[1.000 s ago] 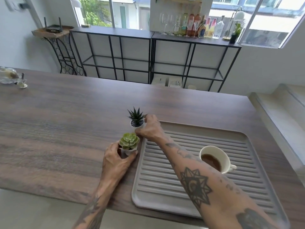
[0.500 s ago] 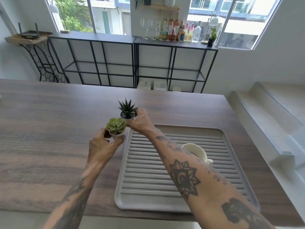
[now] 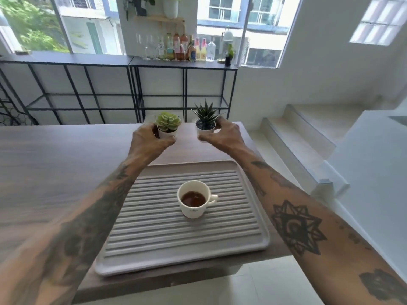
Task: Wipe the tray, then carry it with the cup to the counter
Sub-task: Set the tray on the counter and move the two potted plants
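Note:
A grey ribbed tray lies at the near right end of the wooden table. On its ridges stands a white cup holding dark liquid, handle to the right. Beyond the tray's far edge, my left hand grips a small white pot with a pale green rosette succulent. Beside it, my right hand grips a white pot with a dark spiky succulent. Both pots are over the table's far side; I cannot tell whether they touch it.
Black wire-frame shelving runs along the window wall, with bottles and glasses on top. White steps rise to the right of the table. The table's near edge and right end border pale floor tiles.
Both hands have carried the two succulent pots from the tray's left side over to the table's far side, now apart from each other. The view has swung right; the cup is unobstructed.

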Demonstrator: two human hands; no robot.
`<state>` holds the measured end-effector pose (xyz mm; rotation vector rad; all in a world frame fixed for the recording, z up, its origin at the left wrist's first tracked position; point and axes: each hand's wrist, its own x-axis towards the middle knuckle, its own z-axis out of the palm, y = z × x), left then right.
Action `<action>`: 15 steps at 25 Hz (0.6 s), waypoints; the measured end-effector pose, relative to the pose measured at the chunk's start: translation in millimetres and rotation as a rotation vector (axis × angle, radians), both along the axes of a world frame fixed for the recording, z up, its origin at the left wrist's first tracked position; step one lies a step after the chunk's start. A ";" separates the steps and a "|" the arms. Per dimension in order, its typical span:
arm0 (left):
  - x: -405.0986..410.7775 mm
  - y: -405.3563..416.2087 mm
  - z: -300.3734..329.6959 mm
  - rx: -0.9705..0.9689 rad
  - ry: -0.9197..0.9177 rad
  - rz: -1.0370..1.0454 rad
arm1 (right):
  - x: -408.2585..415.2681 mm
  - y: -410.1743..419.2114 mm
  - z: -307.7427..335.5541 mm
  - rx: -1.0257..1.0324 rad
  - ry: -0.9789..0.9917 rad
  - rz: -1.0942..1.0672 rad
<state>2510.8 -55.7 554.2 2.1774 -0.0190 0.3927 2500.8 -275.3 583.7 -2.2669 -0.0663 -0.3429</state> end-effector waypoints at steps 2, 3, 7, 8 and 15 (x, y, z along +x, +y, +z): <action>10.5 -29.7 9.7 0.009 0.014 -0.057 | -13.3 -40.7 3.8 0.015 -0.017 -0.040; 15.9 -44.2 13.9 0.017 0.025 -0.086 | -21.3 -59.6 4.4 0.032 -0.019 -0.062; 40.1 -108.4 26.4 0.020 0.038 -0.166 | -60.2 -125.7 -3.4 0.089 -0.016 -0.179; 46.0 -125.0 27.4 0.012 0.045 -0.185 | -69.3 -138.3 -8.9 0.091 -0.013 -0.201; 76.7 -229.6 -11.9 -0.036 0.206 -0.343 | -108.8 -184.1 -71.3 0.082 0.064 -0.297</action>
